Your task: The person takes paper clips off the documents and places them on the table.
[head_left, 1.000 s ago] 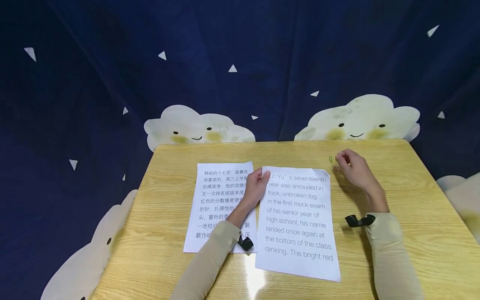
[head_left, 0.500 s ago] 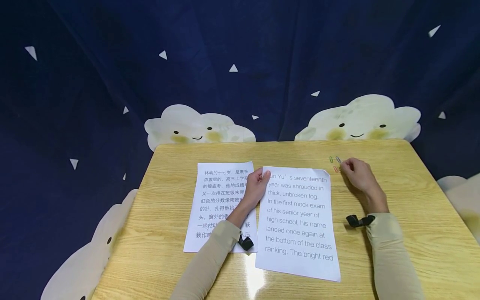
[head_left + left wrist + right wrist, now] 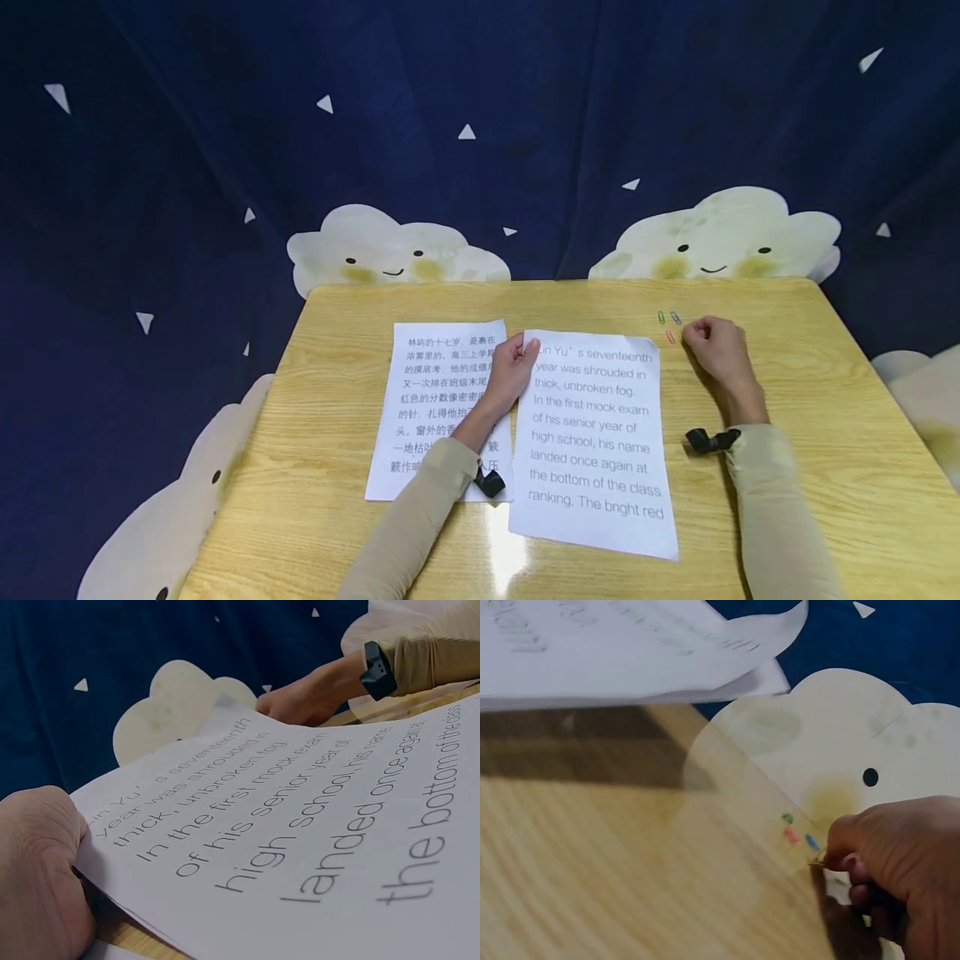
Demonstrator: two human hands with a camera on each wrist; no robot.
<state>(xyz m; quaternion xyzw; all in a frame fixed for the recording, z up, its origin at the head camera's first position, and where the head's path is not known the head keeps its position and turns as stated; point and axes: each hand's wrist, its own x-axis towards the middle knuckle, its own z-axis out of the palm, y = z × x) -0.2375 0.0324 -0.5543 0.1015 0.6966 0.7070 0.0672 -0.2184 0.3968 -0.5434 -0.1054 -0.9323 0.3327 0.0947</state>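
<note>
My left hand (image 3: 512,368) holds the upper left corner of the English-printed sheets of paper (image 3: 592,442), thumb on top. In the right wrist view a second corner shows under the top sheet, and the stack is raised off the table. To the right, my right hand (image 3: 716,346) has its thumb and fingers pinched together near the tabletop. A tiny yellowish paper clip (image 3: 818,859) shows at those fingertips, mostly hidden. Just left of this hand lie a green paper clip (image 3: 662,317), a blue paper clip (image 3: 676,317) and a red paper clip (image 3: 671,337).
A Chinese-printed sheet (image 3: 427,392) lies flat on the wooden table (image 3: 322,533), partly under my left forearm. Behind the table's far edge hangs a dark blue curtain (image 3: 420,100) with cloud shapes. Both wrists wear small black cameras.
My right hand has shifted right and slightly toward me, away from the loose clips, uncovering the blue and red ones. My left hand and the sheets look the same.
</note>
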